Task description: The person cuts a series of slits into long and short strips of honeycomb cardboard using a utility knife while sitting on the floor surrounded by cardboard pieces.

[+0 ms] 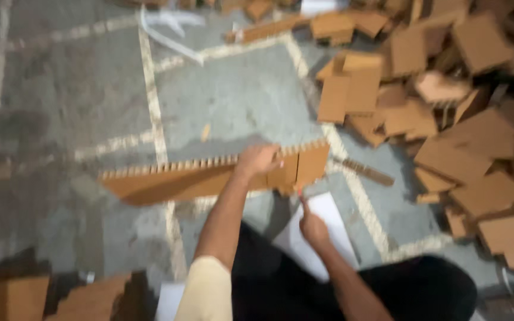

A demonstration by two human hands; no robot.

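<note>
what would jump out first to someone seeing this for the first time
First, the long notched cardboard strip held across the middle of the view, gripped on its top edge by the left hand. Just below, the right hand points a thin red-tipped tool up at the strip, over a white sheet. A big heap of cardboard pieces fills the right side of the concrete floor.

Cardboard pile [441, 119] right of slotted strip [209, 178] (seemingly above floor [60, 89]).

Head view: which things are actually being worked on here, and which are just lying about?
In hand:
- notched cardboard strip, gripped by left hand
- small tool, too blurred to name, in right hand

Lying about:
- cardboard pile
- white sheet
- loose strip
</note>
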